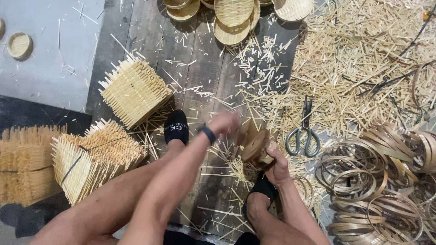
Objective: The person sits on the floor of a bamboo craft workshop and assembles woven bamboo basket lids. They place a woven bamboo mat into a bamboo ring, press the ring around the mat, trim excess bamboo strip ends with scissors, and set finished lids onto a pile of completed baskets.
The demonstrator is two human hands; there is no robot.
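My right hand (277,165) grips a round wooden block (255,146), holding it on edge just above the floor between my feet. My left hand (225,123), blurred by motion, is closed and sits just left of and above the block; a dark band circles its wrist (208,133). I cannot tell whether that hand holds anything. Both arms reach forward over my bare legs. Black sandals cover my left foot (176,127) and right foot (262,188).
Grey-handled scissors (305,129) lie right of the block. Bamboo rings (386,181) pile up at the right, offcuts (354,59) beyond. Stacks of woven bamboo squares (134,90) stand at the left, another stack (93,156) nearer me. Round woven trays (234,18) lie at the top.
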